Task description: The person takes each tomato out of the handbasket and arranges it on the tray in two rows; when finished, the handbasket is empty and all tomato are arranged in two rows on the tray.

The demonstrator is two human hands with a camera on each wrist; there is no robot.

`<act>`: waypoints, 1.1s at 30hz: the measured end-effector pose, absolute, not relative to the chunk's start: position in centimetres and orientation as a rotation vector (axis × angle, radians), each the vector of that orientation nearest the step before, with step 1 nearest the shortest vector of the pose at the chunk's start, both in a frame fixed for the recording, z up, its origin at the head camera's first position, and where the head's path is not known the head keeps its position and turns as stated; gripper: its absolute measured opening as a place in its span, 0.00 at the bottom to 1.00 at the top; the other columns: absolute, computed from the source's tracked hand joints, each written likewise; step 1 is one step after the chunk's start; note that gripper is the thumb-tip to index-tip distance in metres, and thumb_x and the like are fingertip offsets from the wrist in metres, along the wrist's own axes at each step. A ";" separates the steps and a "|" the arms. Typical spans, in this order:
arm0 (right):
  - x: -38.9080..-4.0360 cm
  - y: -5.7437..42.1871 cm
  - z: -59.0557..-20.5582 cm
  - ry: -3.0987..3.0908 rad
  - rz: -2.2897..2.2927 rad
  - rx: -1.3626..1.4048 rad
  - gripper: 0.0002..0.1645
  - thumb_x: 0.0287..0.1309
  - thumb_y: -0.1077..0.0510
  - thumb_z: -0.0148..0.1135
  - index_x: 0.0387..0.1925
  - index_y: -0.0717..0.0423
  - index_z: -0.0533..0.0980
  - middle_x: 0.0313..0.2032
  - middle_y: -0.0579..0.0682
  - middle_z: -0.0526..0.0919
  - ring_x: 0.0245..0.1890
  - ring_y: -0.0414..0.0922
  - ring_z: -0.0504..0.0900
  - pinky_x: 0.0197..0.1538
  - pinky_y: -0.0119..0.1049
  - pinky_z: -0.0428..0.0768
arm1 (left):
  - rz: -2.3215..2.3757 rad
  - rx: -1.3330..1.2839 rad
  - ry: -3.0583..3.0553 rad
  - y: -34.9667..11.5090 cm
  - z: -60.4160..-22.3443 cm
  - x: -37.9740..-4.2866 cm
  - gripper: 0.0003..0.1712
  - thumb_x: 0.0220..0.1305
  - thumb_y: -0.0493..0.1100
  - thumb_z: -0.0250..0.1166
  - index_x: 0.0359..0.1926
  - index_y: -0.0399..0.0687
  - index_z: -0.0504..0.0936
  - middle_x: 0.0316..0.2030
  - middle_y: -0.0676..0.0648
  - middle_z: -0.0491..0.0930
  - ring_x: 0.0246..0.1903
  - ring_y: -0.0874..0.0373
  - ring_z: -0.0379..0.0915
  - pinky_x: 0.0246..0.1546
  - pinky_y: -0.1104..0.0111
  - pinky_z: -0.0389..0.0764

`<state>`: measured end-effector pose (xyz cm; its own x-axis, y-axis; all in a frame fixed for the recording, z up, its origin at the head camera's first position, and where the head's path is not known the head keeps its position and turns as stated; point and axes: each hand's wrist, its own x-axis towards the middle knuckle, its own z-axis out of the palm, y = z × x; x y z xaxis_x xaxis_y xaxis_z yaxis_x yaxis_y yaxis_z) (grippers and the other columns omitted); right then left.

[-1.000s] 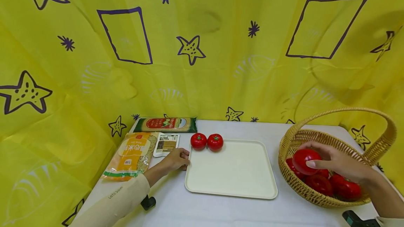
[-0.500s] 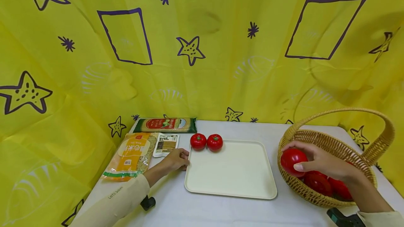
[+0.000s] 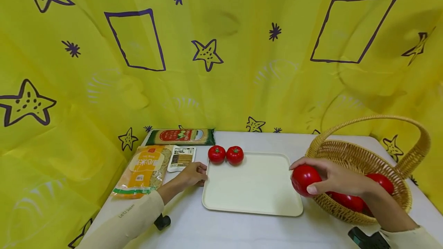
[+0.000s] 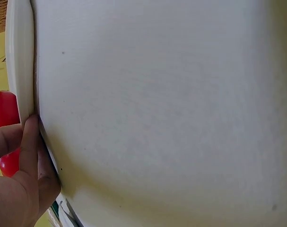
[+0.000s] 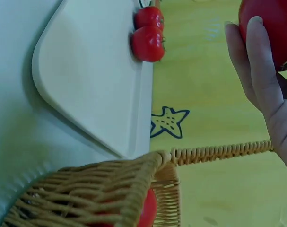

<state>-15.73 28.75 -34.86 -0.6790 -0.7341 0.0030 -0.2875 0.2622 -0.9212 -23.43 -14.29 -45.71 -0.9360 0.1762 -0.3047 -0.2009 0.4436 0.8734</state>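
Note:
My right hand [image 3: 330, 176] grips a red tomato [image 3: 305, 180] over the right edge of the cream tray [image 3: 252, 187]. In the right wrist view that tomato [image 5: 271, 28] is partly cut off, its green stem end showing below. At the tray's left edge, my left hand [image 3: 192, 175] holds the rim with thumb and fingers; the left wrist view shows the fingers [image 4: 29, 146] against it. Two tomatoes, a left one [image 3: 217, 154] and a right one [image 3: 235, 155], sit side by side in the tray's far left corner. More tomatoes [image 3: 380, 183] lie in the wicker basket [image 3: 322, 151], partly hidden by my right arm.
Left of the tray lie an orange-and-clear food bag [image 3: 145, 168], a small white pouch [image 3: 181, 158] and a green-ended noodle pack [image 3: 183, 136]. The basket's tall arched handle [image 3: 377, 117] rises at the right. A yellow patterned curtain [image 3: 242, 87] hangs behind the white table [image 3: 238, 231].
My right hand has carried the tomato leftward, from inside the basket, across its rim, to the tray's right edge. The left hand stays at the tray.

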 end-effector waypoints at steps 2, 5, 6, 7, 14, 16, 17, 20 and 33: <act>-16.0 28.3 -34.9 2.144 -1.394 -0.891 0.29 0.61 0.64 0.59 0.64 0.54 0.69 0.57 0.54 0.76 0.51 0.50 0.79 0.42 0.46 0.89 | 1.493 -0.026 2.350 -14.2 -45.8 -23.4 0.19 0.58 0.26 0.65 0.51 0.29 0.76 0.34 0.44 0.74 0.29 0.57 0.73 0.29 0.70 0.86; -16.4 27.7 -35.0 2.152 -1.412 -0.867 0.27 0.61 0.63 0.59 0.62 0.54 0.70 0.56 0.59 0.75 0.50 0.56 0.78 0.40 0.49 0.89 | 1.487 -0.024 2.358 -14.2 -46.0 -23.4 0.19 0.58 0.26 0.65 0.51 0.29 0.76 0.34 0.44 0.74 0.29 0.56 0.73 0.29 0.69 0.86; -16.6 27.5 -35.0 2.154 -1.419 -0.863 0.27 0.61 0.62 0.59 0.62 0.53 0.71 0.56 0.58 0.75 0.50 0.56 0.77 0.41 0.49 0.89 | 1.486 -0.026 2.360 -14.2 -46.0 -23.4 0.19 0.58 0.26 0.65 0.51 0.29 0.76 0.34 0.44 0.74 0.29 0.56 0.73 0.29 0.69 0.86; -16.7 27.2 -35.0 2.146 -1.427 -0.864 0.26 0.61 0.62 0.59 0.62 0.53 0.71 0.56 0.56 0.75 0.50 0.56 0.77 0.41 0.49 0.89 | 1.484 -0.030 2.364 -14.2 -46.0 -23.4 0.19 0.58 0.26 0.65 0.51 0.29 0.76 0.34 0.44 0.74 0.29 0.57 0.73 0.29 0.69 0.86; -17.5 25.8 -35.2 2.054 -1.450 -0.963 0.24 0.70 0.65 0.52 0.65 0.54 0.66 0.53 0.64 0.72 0.43 0.55 0.82 0.41 0.48 0.89 | 1.485 -0.028 2.365 -14.2 -46.1 -23.5 0.19 0.58 0.26 0.65 0.51 0.29 0.76 0.33 0.44 0.73 0.29 0.57 0.73 0.29 0.69 0.86; -17.6 25.5 -35.2 2.046 -1.445 -0.954 0.23 0.72 0.65 0.49 0.66 0.54 0.64 0.53 0.66 0.71 0.42 0.56 0.83 0.42 0.48 0.89 | 1.485 -0.029 2.360 -14.2 -46.1 -23.5 0.19 0.58 0.26 0.65 0.51 0.29 0.76 0.33 0.44 0.73 0.29 0.57 0.73 0.29 0.69 0.86; -17.7 25.3 -35.2 2.042 -1.443 -0.941 0.23 0.73 0.64 0.48 0.66 0.54 0.64 0.53 0.67 0.70 0.43 0.56 0.83 0.43 0.47 0.89 | 1.484 -0.028 2.358 -14.2 -46.1 -23.5 0.19 0.58 0.26 0.65 0.52 0.29 0.76 0.34 0.44 0.73 0.29 0.57 0.73 0.29 0.69 0.86; -18.0 25.0 -35.1 2.025 -1.446 -0.904 0.24 0.73 0.63 0.48 0.68 0.54 0.62 0.55 0.65 0.70 0.46 0.55 0.82 0.48 0.46 0.87 | 1.475 -0.026 2.362 -14.2 -46.0 -23.4 0.19 0.58 0.26 0.65 0.51 0.30 0.76 0.34 0.44 0.73 0.29 0.56 0.73 0.29 0.69 0.86; -19.9 23.2 -36.3 2.112 -1.482 -0.827 0.28 0.68 0.60 0.57 0.65 0.59 0.62 0.58 0.65 0.72 0.56 0.59 0.74 0.51 0.44 0.86 | 1.473 -0.035 2.355 -14.3 -45.8 -23.4 0.19 0.58 0.27 0.66 0.52 0.30 0.76 0.34 0.44 0.73 0.29 0.56 0.73 0.29 0.68 0.86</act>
<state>-19.91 23.23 -36.29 -0.7306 -0.6828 -0.0080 -0.2248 0.2516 -0.9414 -23.37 -14.27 -45.82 -0.9342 0.1679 -0.3148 -0.2095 0.4559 0.8650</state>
